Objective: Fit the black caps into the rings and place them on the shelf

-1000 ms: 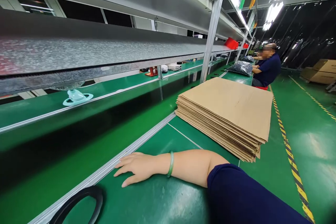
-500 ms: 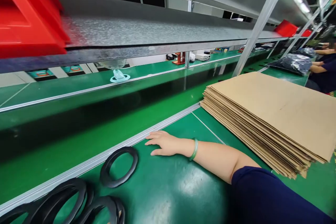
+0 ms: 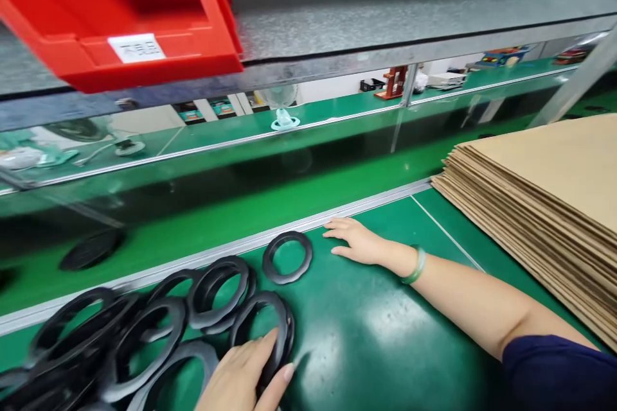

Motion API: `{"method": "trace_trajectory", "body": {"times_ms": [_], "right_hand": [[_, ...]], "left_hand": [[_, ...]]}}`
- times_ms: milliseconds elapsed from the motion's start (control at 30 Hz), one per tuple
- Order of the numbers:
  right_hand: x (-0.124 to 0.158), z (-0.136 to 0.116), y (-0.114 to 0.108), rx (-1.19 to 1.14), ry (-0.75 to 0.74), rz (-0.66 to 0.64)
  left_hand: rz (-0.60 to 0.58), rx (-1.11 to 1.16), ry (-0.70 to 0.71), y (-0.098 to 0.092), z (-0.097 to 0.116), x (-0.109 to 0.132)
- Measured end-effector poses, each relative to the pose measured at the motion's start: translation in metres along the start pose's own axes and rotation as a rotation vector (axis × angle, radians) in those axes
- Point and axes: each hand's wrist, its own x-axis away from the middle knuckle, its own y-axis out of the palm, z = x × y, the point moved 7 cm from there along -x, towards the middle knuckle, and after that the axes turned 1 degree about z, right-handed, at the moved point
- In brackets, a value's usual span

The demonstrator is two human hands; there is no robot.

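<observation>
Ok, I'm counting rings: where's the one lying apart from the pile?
In the head view, the lone black ring lies just left of centre on the green bench, between the piled rings and the right hand.

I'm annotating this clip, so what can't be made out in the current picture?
All in the head view:
- Left hand: wrist cut off by the bottom edge; the hand itself hides its grip, if any, on the nearest black ring.
- Piled black rings: uncountable, through overlap and blur.
- White label: too blurred to read.
- Red bin: top cut off by the upper edge.
- Cardboard stack: right side cut off by the right edge.
</observation>
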Motion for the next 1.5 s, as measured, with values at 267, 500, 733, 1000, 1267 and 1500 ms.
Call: {"method": "trace_trajectory", "body": {"times_ms": [267, 500, 733, 1000, 1267, 1500], "right_hand": [[0.001, 0.001, 0.003, -0.003, 0.003, 0.000], [0.001, 0.000, 0.002, 0.018, 0.009, -0.004], [0.001, 0.002, 0.003, 0.014, -0.010, 0.008], [0.002, 0.006, 0.008, 0.058, -0.038, 0.009], [0.003, 0.009, 0.009, 0.046, -0.047, 0.002], [0.003, 0.009, 0.009, 0.041, -0.044, 0.003]], "left_hand": [[0.018, -0.042, -0.002, -0.009, 0.012, -0.003], [0.078, -0.001, -0.038, -0.012, 0.009, -0.004], [0.263, 0.378, -0.511, -0.021, -0.017, 0.013], [0.779, 1.723, -1.120, -0.010, -0.039, 0.028], [0.709, 2.051, -1.211, 0.004, -0.028, 0.019], [0.661, 2.072, -1.190, 0.010, -0.030, 0.021]]}}
